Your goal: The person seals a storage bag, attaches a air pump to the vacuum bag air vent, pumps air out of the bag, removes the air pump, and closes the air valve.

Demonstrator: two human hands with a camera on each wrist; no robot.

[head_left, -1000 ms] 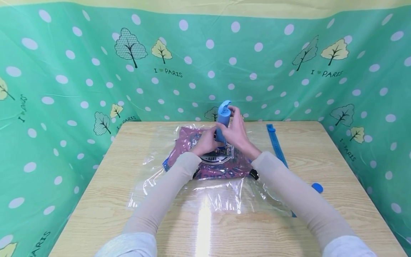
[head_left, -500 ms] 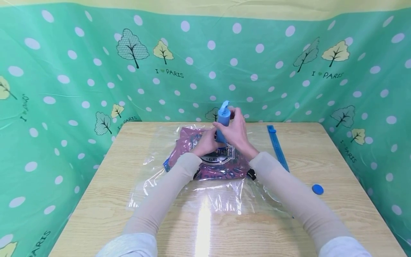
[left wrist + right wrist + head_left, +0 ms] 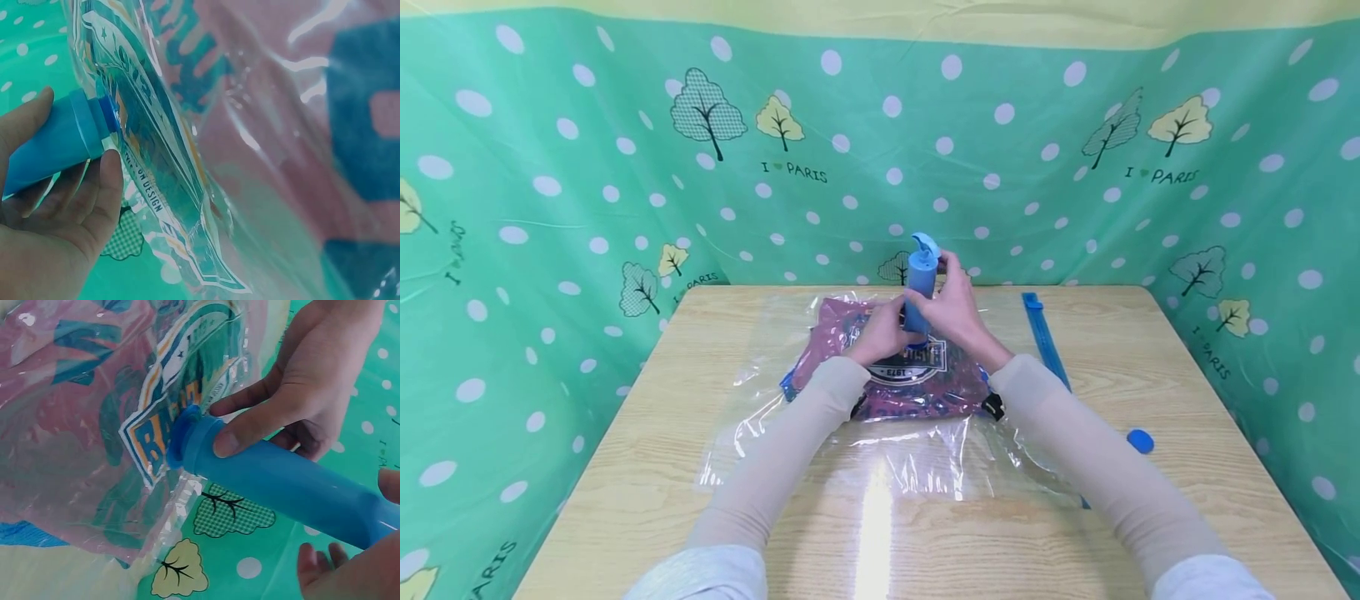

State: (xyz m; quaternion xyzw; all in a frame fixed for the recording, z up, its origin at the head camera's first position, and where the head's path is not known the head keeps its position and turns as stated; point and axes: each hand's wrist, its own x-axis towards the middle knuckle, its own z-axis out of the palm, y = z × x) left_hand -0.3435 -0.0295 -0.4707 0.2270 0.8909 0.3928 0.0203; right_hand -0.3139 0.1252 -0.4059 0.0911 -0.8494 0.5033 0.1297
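A blue hand pump (image 3: 921, 282) stands nearly upright on a clear plastic storage bag (image 3: 917, 458). My left hand (image 3: 883, 332) grips the pump low down, beside the blue valve (image 3: 110, 112) on the bag, its thumb and fingers on opposite sides of the barrel. Higher up, my right hand (image 3: 953, 307) holds the barrel with its thumb on the near side; the other fingers are partly hidden behind. Inside the bag lies a folded pink garment (image 3: 831, 333) with dark lettering and a printed badge (image 3: 150, 444).
The bag's blue zip edge (image 3: 1047, 337) runs along its right side, with a slider at the far end. A round blue cap (image 3: 1140, 441) lies on the wooden table (image 3: 1150, 350) to the right. Behind hangs a green dotted curtain (image 3: 820, 200).
The light-blue top piece of the pump has turned to and fro above the barrel. Both hands stay at nearly the same place on the pump; the right wrist shifts slightly.
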